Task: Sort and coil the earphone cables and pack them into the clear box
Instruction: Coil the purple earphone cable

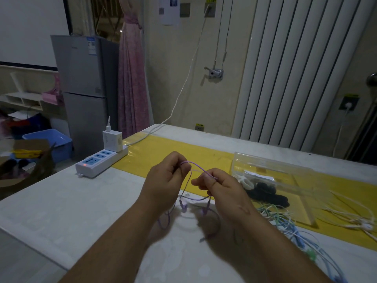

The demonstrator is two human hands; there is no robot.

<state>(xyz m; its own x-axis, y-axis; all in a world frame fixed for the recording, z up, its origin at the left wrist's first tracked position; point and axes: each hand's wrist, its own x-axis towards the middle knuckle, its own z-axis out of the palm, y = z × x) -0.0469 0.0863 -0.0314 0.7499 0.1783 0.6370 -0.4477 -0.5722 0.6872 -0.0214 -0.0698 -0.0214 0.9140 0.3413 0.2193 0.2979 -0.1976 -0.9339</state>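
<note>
As left hand point(165, 180) and right hand point(223, 187) pinch purple cable point(196, 165), clear box point(296, 185) lies rightward.

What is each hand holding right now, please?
Left hand: pinches the thin purple earphone cable.
Right hand: pinches the same cable.

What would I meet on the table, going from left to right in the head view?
White power strip with blue sockets → left hand → thin purple earphone cable pinched between both hands → right hand → clear plastic box → loose white earphone cables.
</note>
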